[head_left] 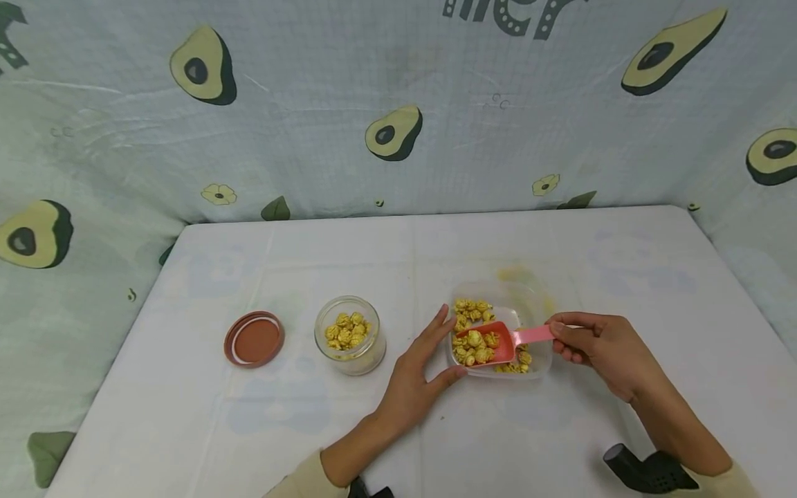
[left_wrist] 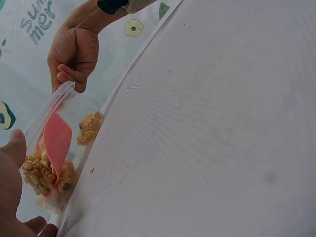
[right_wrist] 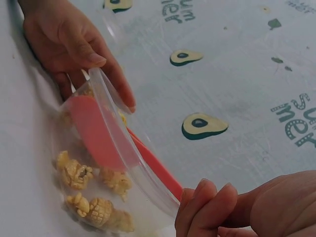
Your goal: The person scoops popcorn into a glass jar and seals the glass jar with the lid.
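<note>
My right hand [head_left: 600,349] pinches the pink handle of a red scoop [head_left: 503,346]. Its bowl is inside a clear plastic container [head_left: 542,363] and has popcorn pieces in it. More yellow popcorn [head_left: 471,311] lies in the container around the scoop. Against the container's left side rests my left hand [head_left: 414,384], thumb and fingers spread along the wall. In the right wrist view, the scoop [right_wrist: 103,138] shows through the clear wall, with popcorn [right_wrist: 74,173] below it. Left of my left hand stands a glass jar [head_left: 358,361] partly filled with popcorn.
A reddish-brown round lid [head_left: 254,339] lies left of the jar. The table [head_left: 280,429] has a white cover, and avocado-printed cloth [head_left: 299,138] hangs behind it. A small crumb [left_wrist: 92,170] lies on the cover near the container.
</note>
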